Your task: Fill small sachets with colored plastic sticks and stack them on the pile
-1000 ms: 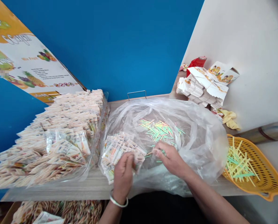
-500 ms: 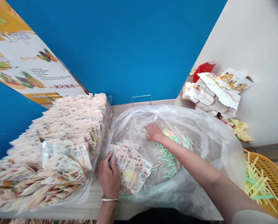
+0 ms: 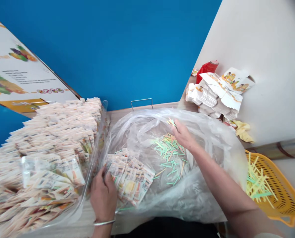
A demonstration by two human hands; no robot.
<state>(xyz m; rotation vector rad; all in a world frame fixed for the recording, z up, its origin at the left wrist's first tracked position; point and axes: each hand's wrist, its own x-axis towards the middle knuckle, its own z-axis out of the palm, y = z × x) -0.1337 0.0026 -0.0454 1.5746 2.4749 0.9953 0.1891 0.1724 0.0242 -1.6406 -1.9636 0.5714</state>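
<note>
A fruit poster (image 3: 25,77) is slanting across a blue wall (image 3: 127,49), and a wire handle (image 3: 142,99) is standing near that wall's foot. Beside a white wall (image 3: 269,66), printed cartons (image 3: 210,96) are lying heaped, a red packet (image 3: 207,70) is showing behind, a yellow cloth (image 3: 242,131) is lying crumpled in front, and a metal tube (image 3: 292,147) is reaching the right edge

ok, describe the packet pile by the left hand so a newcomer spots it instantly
Start at the blue wall; below it spreads the crumpled clear plastic. On that plastic's left part, beside the left hand, lies the packet pile. It is small, low and loosely overlapping, unlike the big, heaped packet stack further left.
</note>
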